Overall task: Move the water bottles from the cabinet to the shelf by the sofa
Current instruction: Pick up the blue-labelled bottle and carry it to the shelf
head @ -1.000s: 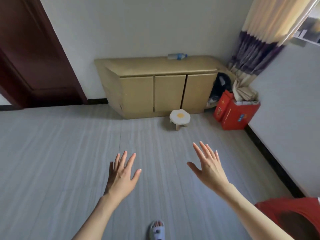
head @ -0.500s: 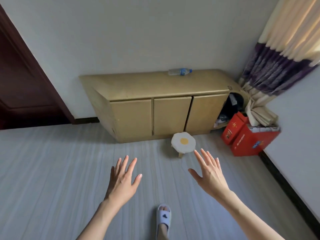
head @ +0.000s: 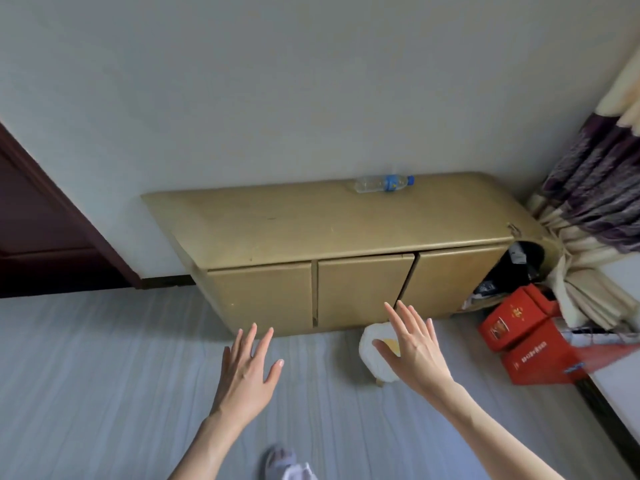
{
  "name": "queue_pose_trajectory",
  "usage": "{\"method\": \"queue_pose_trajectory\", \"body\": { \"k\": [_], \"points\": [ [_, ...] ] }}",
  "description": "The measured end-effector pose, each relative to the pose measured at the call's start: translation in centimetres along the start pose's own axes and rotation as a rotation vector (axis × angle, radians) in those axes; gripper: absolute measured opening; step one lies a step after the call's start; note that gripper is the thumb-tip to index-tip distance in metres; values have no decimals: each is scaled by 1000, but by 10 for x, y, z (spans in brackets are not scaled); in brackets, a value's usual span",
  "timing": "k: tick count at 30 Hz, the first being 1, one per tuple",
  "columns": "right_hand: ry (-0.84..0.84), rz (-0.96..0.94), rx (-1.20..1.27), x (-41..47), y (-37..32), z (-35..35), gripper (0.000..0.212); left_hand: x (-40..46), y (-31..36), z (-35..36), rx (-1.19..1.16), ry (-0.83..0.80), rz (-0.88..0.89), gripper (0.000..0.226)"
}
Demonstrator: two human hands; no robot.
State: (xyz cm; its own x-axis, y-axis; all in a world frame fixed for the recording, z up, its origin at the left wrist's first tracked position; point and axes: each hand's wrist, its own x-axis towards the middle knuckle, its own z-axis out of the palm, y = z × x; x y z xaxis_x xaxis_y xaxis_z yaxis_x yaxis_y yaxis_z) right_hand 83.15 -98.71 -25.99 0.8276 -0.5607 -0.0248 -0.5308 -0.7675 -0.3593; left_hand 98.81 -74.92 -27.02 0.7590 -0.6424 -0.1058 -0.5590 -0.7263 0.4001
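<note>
One bottle (head: 383,183) lying on its side on top of the cabinet (head: 332,233), up near the back edge by the wall, a bit right of the frame's middle. Clear plastic, blue label and blue cap, cap pointing right. The cabinet is tan with three doors, all closed or close to it; the middle one looks a touch crooked.

Both hands are up in the lower half of the frame, palms down, holding nothing. Left hand (head: 247,372) sits lower centre, fingers straight and spread, so its grip is open. Right hand (head: 414,348) is just right of centre, same deal: fingers straight, loose, open grip. Neither is touching the cabinet or the bottle; the bottle is well apart from them, higher in the frame.

The right hand partly covers a little white stool (head: 375,355) with a yellow spot on the floor in front of the cabinet. Red boxes (head: 526,341) at the right, a curtain (head: 595,209) bunched above them, dark door (head: 38,216) at left. A slipper (head: 289,465) at the bottom edge.
</note>
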Motion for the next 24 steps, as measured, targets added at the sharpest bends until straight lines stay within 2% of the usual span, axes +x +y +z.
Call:
{"method": "queue_pose_trajectory", "body": {
  "k": [5,8,10,15,17,20,24],
  "points": [
    [-15,70,7,98,13,8,68,117,-5,6,38,-75,43,82],
    [-22,122,21,163,20,10,67,198,-4,5,52,-118,74,63],
    [-38,155,22,206,23,8,67,249,-3,3,53,-116,95,58],
    [-69,207,-10,300,39,9,88,360,7,12,109,-248,130,57],
    [-100,221,-9,338,47,8,85,400,16,20,138,-299,165,57],
    [-177,229,-15,398,70,9,68,460,33,33,154,-346,189,58],
    [-205,260,-6,479,111,22,65,533,51,56,198,-402,171,61]
  ]
}}
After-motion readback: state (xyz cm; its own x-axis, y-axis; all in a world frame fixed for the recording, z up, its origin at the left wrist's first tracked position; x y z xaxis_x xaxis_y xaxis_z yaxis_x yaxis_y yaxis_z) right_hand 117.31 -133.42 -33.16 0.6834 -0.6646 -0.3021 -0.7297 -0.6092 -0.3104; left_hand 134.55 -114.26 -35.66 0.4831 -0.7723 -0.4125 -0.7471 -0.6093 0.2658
